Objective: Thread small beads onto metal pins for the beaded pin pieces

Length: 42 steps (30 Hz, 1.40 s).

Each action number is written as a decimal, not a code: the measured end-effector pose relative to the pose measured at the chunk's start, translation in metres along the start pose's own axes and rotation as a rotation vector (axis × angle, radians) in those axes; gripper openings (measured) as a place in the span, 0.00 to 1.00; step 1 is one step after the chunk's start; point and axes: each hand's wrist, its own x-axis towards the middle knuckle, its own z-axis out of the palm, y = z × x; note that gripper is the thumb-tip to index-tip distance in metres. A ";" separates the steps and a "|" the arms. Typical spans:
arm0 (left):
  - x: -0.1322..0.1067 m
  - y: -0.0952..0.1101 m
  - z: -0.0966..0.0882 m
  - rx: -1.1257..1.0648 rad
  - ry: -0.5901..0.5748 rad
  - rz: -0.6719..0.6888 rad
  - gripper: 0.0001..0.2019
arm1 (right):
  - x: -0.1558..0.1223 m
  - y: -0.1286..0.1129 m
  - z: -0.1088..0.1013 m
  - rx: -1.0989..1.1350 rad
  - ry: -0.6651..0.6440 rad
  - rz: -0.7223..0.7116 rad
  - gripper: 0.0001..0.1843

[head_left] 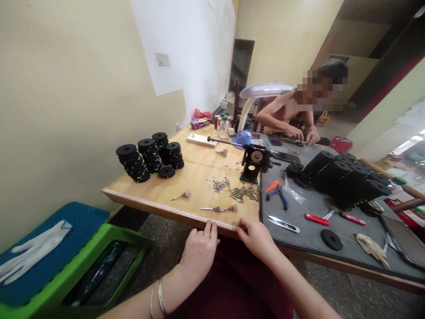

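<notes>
My left hand (200,247) is at the front edge of the wooden table, its extended fingertips pressed on a pale measuring tape (159,204) fixed along that edge. Close by on the right, my right hand (255,236) has thumb and index finger pinched together at the edge, by the tape's right end. Whatever lies between those fingertips is too small to make out. Just beyond my hands are two small bundles with thin stems (217,208), a pile of coloured beads (221,185) and a heap of small metal pieces (245,193).
Stacked black foam spools (128,161) stand at left; more spools (341,177) are on the grey mat (292,248). A black winding device (254,161), pliers (281,197) and thread snips (283,223) lie ahead. A co-worker (288,113) sits across. A green stool (109,266) stands left.
</notes>
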 end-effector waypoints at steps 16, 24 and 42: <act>0.000 0.001 0.000 -0.029 -0.030 -0.007 0.19 | -0.015 0.005 0.000 -0.178 0.074 0.021 0.06; 0.001 -0.002 -0.005 -0.081 -0.024 -0.023 0.18 | -0.015 0.011 0.000 -0.257 0.077 -0.018 0.07; 0.025 0.026 -0.025 -1.461 -0.284 -0.056 0.09 | -0.053 0.012 -0.014 0.517 0.021 -0.251 0.06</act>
